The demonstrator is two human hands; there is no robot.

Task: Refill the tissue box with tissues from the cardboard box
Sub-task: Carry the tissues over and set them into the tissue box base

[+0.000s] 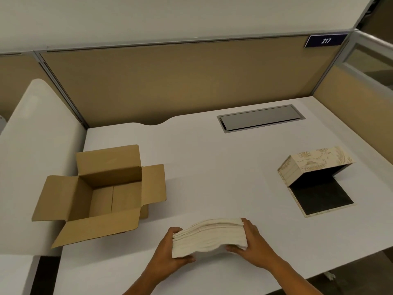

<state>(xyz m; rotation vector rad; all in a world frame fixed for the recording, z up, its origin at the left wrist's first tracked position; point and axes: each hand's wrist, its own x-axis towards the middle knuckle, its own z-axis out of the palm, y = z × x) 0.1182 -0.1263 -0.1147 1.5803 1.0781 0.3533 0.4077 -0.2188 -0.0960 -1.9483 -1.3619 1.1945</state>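
A thick stack of white tissues [209, 236] is held just above the white desk near its front edge. My left hand [170, 255] grips the stack's left end and my right hand [254, 246] grips its right end; the middle bows upward. The brown cardboard box [100, 193] stands to the left with all flaps open, and its visible inside holds nothing. The patterned cream tissue box [314, 165] lies on its side at the right, its dark base flap [321, 198] folded open flat on the desk.
The white desk [212, 167] is bounded by tan partition walls behind and to the right. A grey cable hatch [260, 119] is set in the desk at the back. A white curved side panel [38, 145] stands at the left, next to the cardboard box.
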